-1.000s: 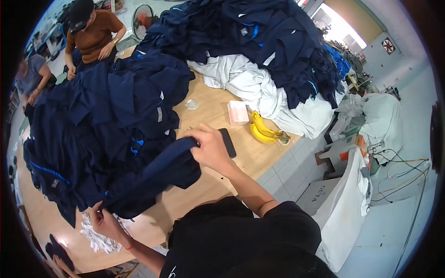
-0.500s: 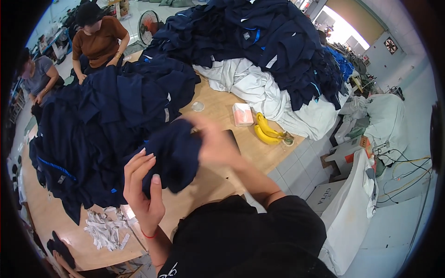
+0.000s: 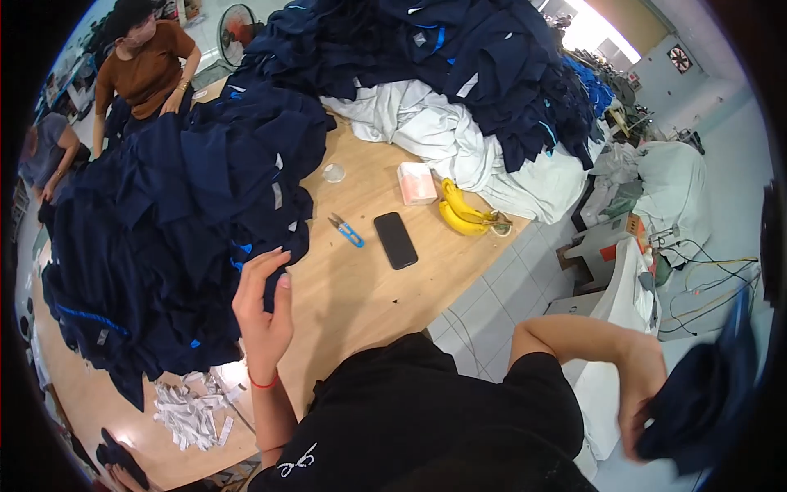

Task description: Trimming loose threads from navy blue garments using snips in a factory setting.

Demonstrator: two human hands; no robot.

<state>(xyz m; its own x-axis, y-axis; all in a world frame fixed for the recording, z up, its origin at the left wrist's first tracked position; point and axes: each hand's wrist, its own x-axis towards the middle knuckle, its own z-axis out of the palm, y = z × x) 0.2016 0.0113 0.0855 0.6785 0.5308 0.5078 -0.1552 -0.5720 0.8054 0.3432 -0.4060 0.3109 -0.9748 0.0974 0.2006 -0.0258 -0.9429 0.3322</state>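
Observation:
My left hand [image 3: 264, 316] is raised over the table's near side, empty, its fingers stretched and thumb apart. It is nearest to a big heap of navy garments [image 3: 172, 221] on the left of the table. Far out to the right, beyond the table edge, my right hand [image 3: 639, 394] grips a navy garment [image 3: 701, 402], which is blurred by motion. Blue thread snips [image 3: 348, 232] and a black phone [image 3: 396, 240] lie on the wooden table [image 3: 344, 283] in front of me.
Bananas [image 3: 463, 211], a tissue box [image 3: 417, 184] and a small clear lid [image 3: 333, 173] sit farther back. White strips [image 3: 193, 414] lie at the near left. Another navy pile [image 3: 492, 74] rests on white cloth [image 3: 443, 123]. Two people [image 3: 143, 74] work at the far left.
My right hand has swung from over the table out to the far right, carrying the navy garment. The snips and phone are now uncovered. My left hand stays raised, empty.

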